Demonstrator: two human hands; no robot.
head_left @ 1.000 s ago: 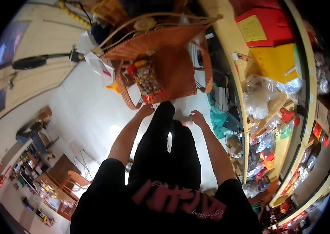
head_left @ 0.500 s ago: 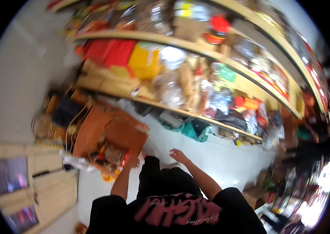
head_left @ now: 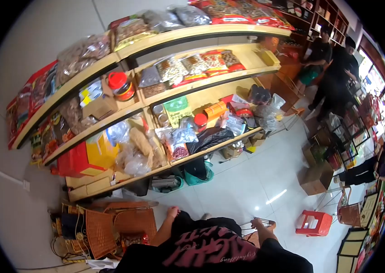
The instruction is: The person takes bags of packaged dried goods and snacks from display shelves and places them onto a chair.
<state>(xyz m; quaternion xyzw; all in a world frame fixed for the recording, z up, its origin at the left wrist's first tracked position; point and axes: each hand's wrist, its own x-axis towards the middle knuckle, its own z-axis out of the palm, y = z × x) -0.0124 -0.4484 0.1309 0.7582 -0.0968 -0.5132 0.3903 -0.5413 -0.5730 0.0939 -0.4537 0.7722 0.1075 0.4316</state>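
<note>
My left hand (head_left: pixel 173 212) is raised in front of my left thigh, its fingers curled in, with nothing visible in them. My right hand (head_left: pixel 257 223) is closed at the edge of a small wicker chair (head_left: pixel 270 224) by my right side; my arm and shirt hide most of this chair. To the left of my left hand stands a larger brown wicker chair (head_left: pixel 99 232). On its seat lie red packets (head_left: pixel 134 239), apart from my hand.
Ahead, a wooden shelf unit (head_left: pixel 210 76) holds bagged dried goods, jars and a red-lidded tub (head_left: pixel 120 85). A red plastic stool (head_left: pixel 314 223) and cardboard box (head_left: pixel 317 177) stand on the right. Two people (head_left: pixel 340 68) are at the far right; green bags (head_left: pixel 198 173) lie under the shelf.
My view has swung toward the right, bringing the stool and people into sight. My left hand has come away from the packets on the chair. My right hand has moved to the small chair.
</note>
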